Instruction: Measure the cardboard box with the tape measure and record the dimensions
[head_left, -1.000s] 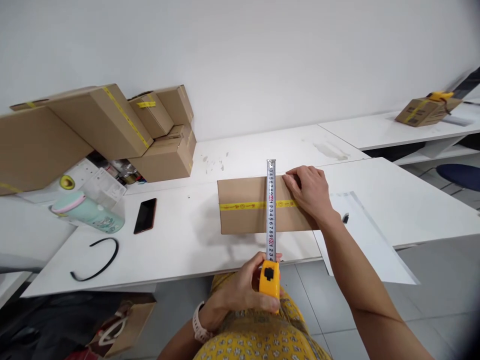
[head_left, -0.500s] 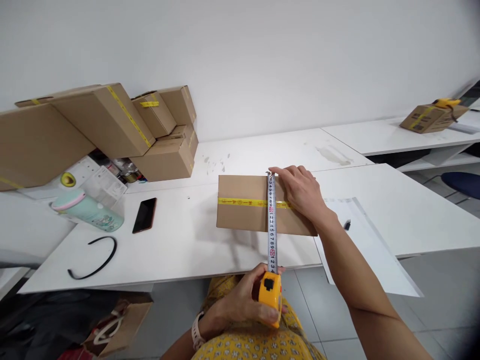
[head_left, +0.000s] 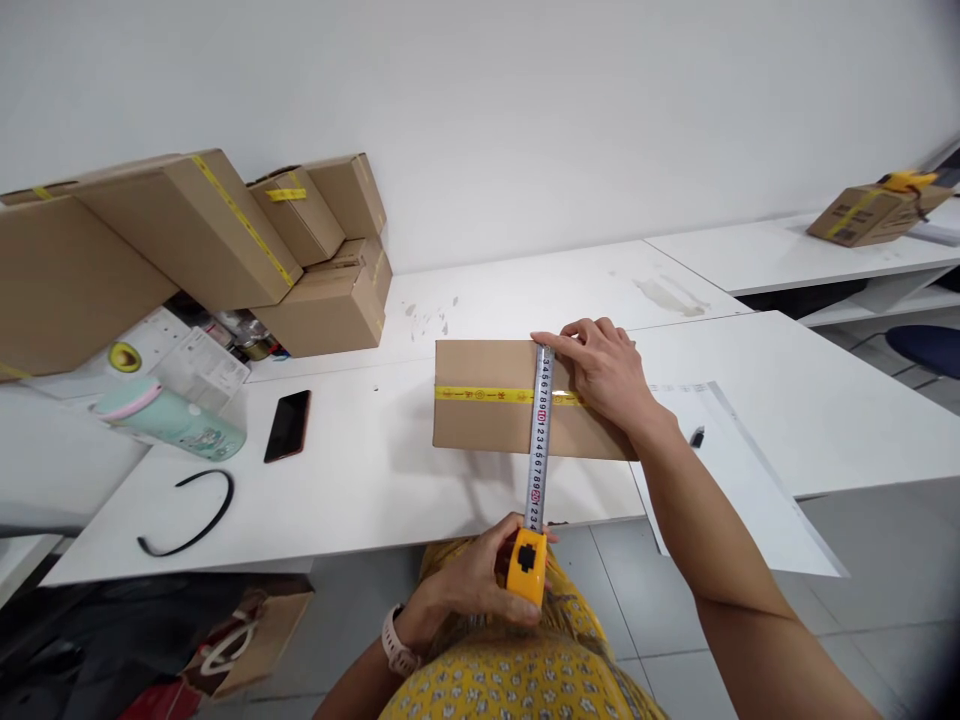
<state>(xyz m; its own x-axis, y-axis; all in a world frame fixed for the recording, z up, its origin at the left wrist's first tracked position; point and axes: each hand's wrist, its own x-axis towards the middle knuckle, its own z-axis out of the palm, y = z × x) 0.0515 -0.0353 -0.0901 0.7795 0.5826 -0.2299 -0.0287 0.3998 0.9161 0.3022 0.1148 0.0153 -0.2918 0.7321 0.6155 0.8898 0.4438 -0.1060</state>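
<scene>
My left hand (head_left: 480, 575) is closed around the yellow case of a tape measure (head_left: 527, 570), just in front of the table's near edge. Its metal blade (head_left: 538, 440) runs out across the top of a taped cardboard box (head_left: 484, 420), leaning slightly. At the box's far edge, my right hand (head_left: 607, 370) holds the blade's hooked end with an extended digit. The rest of that hand is bent over the right part of the box, and some fingertips are hidden. Yellow printed tape (head_left: 480, 394) crosses the box lengthwise beneath the blade.
Several cardboard boxes (head_left: 322, 310) are stacked at left. Near them are a mint tumbler (head_left: 176, 420), a phone (head_left: 288, 426) and a curved black band (head_left: 217, 515). White paper (head_left: 739, 490) with a small black object (head_left: 697, 437) overhangs the table's front edge at right.
My left hand and the tape case have shifted slightly left and up, so the blade slants more. The right hand stays at the box's far edge. The view has moved a little.
</scene>
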